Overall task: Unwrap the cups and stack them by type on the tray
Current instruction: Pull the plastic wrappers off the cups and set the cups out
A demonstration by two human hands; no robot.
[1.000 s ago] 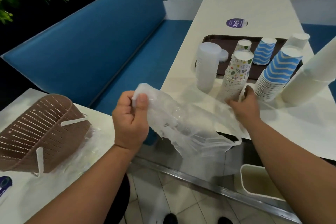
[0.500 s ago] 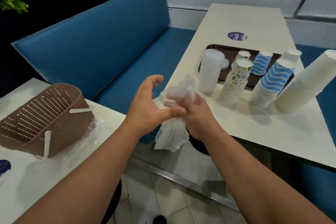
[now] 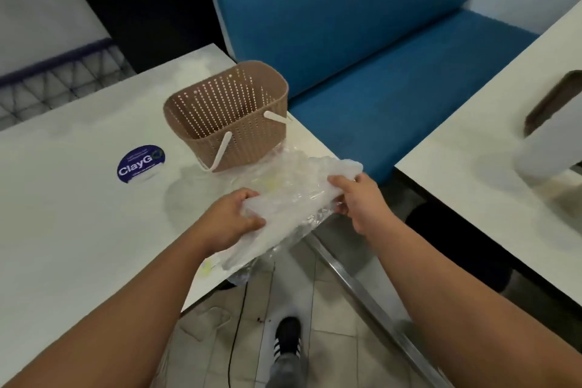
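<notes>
Both hands hold a crumpled clear plastic wrapper [image 3: 293, 198] over the near corner of the left white table [image 3: 78, 198]. My left hand [image 3: 233, 217] grips its near end, fingers curled into the plastic. My right hand [image 3: 359, 198] pinches its far end. More clear plastic [image 3: 283, 161] lies under it on the table beside a brown perforated basket [image 3: 230, 116]. At the right edge, the brown tray's corner [image 3: 554, 101] and one blurred white cup stack [image 3: 548, 151] show on the right table [image 3: 472, 186]. The other cups are out of frame.
A blue bench seat [image 3: 393, 79] runs between the two tables. A round ClayGo sticker [image 3: 140, 163] is on the left table. Below the hands there is tiled floor, a metal floor rail [image 3: 362, 287] and a black shoe [image 3: 286, 337].
The view has swung left from the cup table to the basket table. The bunched wrapper has travelled with both hands and now rests against the plastic beside the basket.
</notes>
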